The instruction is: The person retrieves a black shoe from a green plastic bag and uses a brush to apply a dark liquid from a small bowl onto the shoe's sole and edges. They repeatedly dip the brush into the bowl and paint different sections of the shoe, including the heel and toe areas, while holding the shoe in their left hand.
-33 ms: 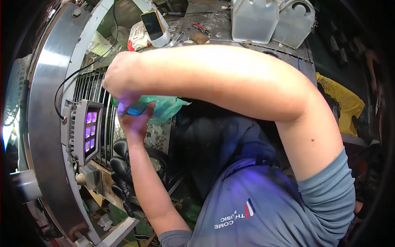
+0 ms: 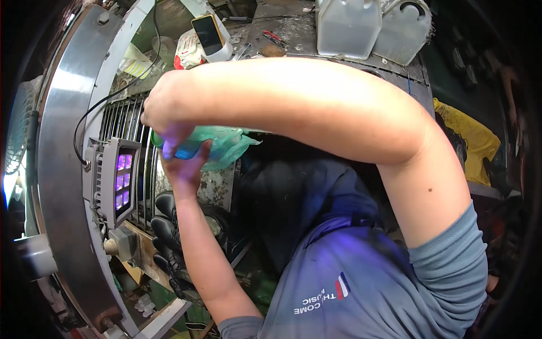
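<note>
A crumpled green see-through plastic bag (image 2: 228,146) is between my hands, at the left over the metal bars. A blue patch (image 2: 188,150) shows at its left part, beside my fingers; what it is I cannot make out. My left hand (image 2: 186,169) is closed round the bag from below, thumb up against its side. My right hand (image 2: 166,104) reaches across from the right, bent down over the bag's left end with fingers curled. Its fingertips are partly hidden, and the right forearm passes just above the bag. A lit purple lamp (image 2: 120,181) stands near both hands.
Black shoes (image 2: 165,226) sit below the metal bars (image 2: 125,117). Behind my right arm are a phone (image 2: 208,34) on a white stand, red-handled pliers (image 2: 274,38) and white plastic jugs (image 2: 348,31). A black cable (image 2: 107,99) hangs above the lamp. Yellow cloth (image 2: 468,138) lies right.
My right forearm and hand have shifted very slightly, and a little more of the green bag shows under the forearm. My left hand stays in place round the bag.
</note>
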### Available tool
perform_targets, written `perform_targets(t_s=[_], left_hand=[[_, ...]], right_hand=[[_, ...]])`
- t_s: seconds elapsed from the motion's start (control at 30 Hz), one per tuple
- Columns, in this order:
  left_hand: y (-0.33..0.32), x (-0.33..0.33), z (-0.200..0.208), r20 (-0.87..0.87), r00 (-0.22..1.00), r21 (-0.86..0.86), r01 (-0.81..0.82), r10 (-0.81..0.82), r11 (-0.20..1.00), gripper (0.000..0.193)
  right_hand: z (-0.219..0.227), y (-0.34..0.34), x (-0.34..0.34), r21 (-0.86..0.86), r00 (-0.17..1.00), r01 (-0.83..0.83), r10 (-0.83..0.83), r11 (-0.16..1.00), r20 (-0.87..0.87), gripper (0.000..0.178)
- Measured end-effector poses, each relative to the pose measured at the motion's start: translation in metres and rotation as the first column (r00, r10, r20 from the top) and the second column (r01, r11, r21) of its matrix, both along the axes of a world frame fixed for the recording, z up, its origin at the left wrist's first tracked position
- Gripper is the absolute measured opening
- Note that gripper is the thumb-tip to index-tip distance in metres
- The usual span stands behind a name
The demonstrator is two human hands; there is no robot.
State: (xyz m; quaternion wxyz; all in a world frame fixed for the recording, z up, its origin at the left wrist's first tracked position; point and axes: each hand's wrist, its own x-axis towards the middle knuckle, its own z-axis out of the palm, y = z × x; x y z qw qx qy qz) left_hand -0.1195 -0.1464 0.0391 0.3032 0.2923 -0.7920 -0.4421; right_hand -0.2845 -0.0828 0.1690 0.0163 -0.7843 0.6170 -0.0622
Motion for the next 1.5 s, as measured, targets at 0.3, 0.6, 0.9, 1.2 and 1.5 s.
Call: perform_targets(t_s=[0.3, 0.6, 0.9, 1.2, 1.5], left_hand=[[0.009, -0.009, -0.002, -0.129, 0.991, -0.113, 0.017, -0.031, 0.993, 0.050], [-0.001, -0.003, -0.017, -0.136, 0.991, -0.067, -0.024, 0.015, 0.997, 0.067], [0.007, -0.009, 0.001, -0.129, 0.991, -0.049, 0.040, -0.046, 0.998, 0.046], [0.006, -0.009, -0.008, -0.161, 0.985, -0.089, 0.042, -0.056, 0.995, 0.056], [-0.032, 0.022, -0.056, -0.075, 0.997, -0.213, 0.010, -0.026, 0.977, 0.073]], right_hand=[[-0.023, 0.007, 0.006, -0.149, 0.990, 0.131, -0.122, 0.980, 0.069, 0.045], [0.008, -0.007, 0.002, 0.118, 0.993, -0.043, 0.055, 0.992, -0.103, 0.036], [-0.016, 0.004, 0.013, -0.125, 0.990, 0.140, -0.139, 0.982, 0.022, 0.031], [-0.007, 0.006, 0.008, 0.002, 0.999, 0.048, -0.048, 0.999, 0.019, 0.034], [-0.047, 0.003, 0.039, -0.249, 0.949, 0.275, -0.221, 0.929, 0.226, 0.039]])
